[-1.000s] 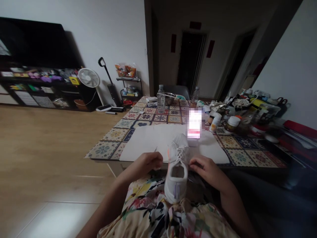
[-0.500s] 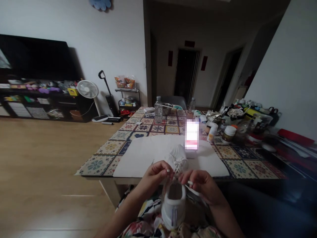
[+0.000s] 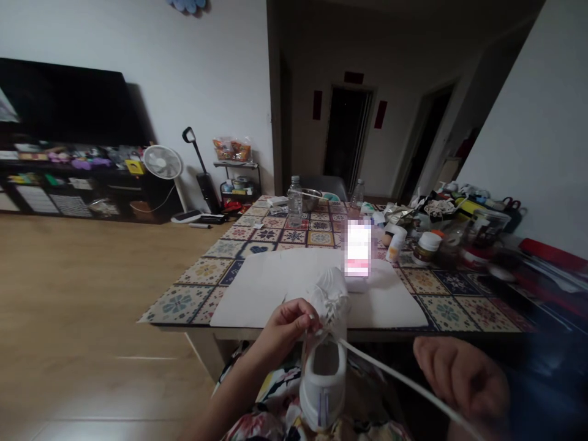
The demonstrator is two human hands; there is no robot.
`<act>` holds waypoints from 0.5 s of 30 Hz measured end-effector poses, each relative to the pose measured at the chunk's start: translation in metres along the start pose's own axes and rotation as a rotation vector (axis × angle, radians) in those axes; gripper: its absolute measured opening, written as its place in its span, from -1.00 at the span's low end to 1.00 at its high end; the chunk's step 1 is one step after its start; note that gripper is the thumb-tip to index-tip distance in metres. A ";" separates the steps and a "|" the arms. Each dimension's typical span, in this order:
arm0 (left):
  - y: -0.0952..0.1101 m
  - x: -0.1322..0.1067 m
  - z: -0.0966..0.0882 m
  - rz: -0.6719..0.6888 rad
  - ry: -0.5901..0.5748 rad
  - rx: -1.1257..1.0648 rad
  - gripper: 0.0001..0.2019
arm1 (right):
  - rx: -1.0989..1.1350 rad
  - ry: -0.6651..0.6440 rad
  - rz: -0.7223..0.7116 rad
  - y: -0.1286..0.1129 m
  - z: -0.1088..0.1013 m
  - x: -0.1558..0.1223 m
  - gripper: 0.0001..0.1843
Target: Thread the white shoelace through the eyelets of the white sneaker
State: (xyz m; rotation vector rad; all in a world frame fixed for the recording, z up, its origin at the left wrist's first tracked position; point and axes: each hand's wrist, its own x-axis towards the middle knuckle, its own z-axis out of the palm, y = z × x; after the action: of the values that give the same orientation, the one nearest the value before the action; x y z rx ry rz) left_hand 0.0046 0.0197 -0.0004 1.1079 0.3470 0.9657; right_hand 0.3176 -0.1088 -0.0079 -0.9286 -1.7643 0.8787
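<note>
A white sneaker (image 3: 324, 361) rests on my lap, toe against the table edge, heel toward me. My left hand (image 3: 285, 323) is closed, pinching the lace at the top eyelets on the shoe's left side. My right hand (image 3: 462, 376) is closed round the white shoelace (image 3: 390, 375) and holds it stretched out taut from the shoe toward the lower right. A white sheet (image 3: 280, 285) lies on the table under the shoe's toe.
A patterned tablecloth (image 3: 257, 236) covers the table. A lit phone (image 3: 358, 250) stands just beyond the shoe. Bottles (image 3: 294, 202), jars and clutter (image 3: 459, 229) fill the far and right side. Wooden floor (image 3: 82, 306), a fan (image 3: 160, 162) and a TV unit lie to the left.
Both hands rose from beside the shoe to its top eyelets; then my right hand pulled the lace out to the lower right while the left stayed pinched at the shoe.
</note>
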 end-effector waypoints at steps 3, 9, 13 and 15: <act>0.000 0.000 0.001 -0.004 -0.007 -0.001 -0.55 | 0.012 -0.053 0.020 -0.006 0.007 0.016 -0.29; 0.001 -0.002 0.004 -0.017 0.006 -0.008 -0.55 | -0.175 -0.039 0.280 -0.021 0.073 0.075 -0.62; 0.001 -0.002 0.005 -0.023 -0.014 -0.034 -0.56 | -0.244 -0.100 0.317 -0.026 0.091 0.077 -0.84; 0.000 -0.001 0.006 -0.009 -0.019 -0.042 -0.57 | -0.224 -0.103 0.330 -0.027 0.090 0.074 -0.90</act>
State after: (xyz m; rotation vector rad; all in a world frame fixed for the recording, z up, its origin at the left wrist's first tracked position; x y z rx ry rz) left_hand 0.0081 0.0147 0.0020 1.0757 0.3144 0.9504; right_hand 0.2063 -0.0708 0.0160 -1.3712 -1.8535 0.9622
